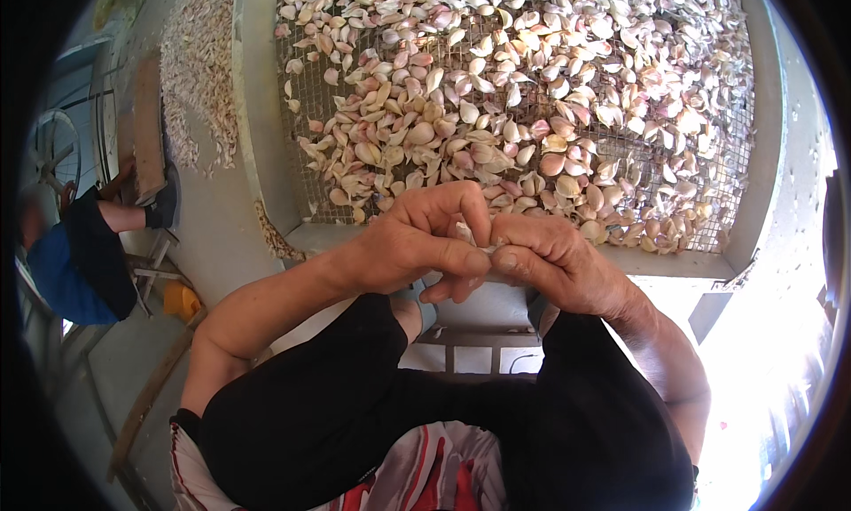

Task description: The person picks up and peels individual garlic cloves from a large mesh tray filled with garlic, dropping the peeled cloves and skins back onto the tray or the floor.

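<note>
Both my hands meet over the near edge of a wire-mesh tray [270, 139] spread with garlic cloves [421, 134]. My left hand [434, 241] is closed, its thumb and curled fingers pinching a pale garlic clove [464, 233] that shows only in part. Thumb against forefinger, my right hand [545, 254] pinches at the same spot, touching the left thumb tip. A whitish bit, perhaps skin of the clove, shows between the two thumbs. The palms and most of the fingertips are hidden.
Beyond the tray's left side, more cloves [199, 77] lie heaped on the floor. Another person [80, 254] in blue and black sits at the far left, near a wheel [58, 152] and a yellow object [181, 300]. A long wooden stick [146, 405] lies at lower left.
</note>
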Demonstrator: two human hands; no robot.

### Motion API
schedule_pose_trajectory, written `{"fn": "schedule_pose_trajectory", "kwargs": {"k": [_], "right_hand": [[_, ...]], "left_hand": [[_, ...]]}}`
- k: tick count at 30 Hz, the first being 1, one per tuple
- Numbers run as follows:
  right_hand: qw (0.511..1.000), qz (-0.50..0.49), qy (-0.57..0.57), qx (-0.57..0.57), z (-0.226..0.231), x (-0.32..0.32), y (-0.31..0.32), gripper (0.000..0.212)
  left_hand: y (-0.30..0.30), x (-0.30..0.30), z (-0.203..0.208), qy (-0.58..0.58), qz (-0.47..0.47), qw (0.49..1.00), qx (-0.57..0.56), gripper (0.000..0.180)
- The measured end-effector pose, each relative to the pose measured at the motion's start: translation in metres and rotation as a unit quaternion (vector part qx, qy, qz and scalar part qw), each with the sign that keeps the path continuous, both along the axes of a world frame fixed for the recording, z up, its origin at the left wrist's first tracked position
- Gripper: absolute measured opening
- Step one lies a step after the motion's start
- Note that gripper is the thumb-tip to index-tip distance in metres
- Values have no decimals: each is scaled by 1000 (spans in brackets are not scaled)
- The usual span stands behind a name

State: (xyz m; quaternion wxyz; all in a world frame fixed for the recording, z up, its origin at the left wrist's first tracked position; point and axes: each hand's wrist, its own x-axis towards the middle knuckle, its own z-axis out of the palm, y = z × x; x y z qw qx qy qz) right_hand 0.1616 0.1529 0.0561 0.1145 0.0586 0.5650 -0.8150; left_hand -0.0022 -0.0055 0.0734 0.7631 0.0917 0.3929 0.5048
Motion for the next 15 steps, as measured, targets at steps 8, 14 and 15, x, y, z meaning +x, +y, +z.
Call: {"fn": "schedule_pose_trajectory", "kwargs": {"k": [8, 14, 15], "right_hand": [[998, 33, -28, -36, -2, 18, -9, 13], [945, 290, -35, 148, -6, 40, -13, 25], [951, 260, -21, 166, -6, 44, -15, 23]], "left_hand": [[-19, -5, -6, -3, -36, 999, -12, 16], [-48, 15, -17, 249, -343, 900, 104, 42], [-51, 22, -17, 310, -372, 864, 135, 46]]}}
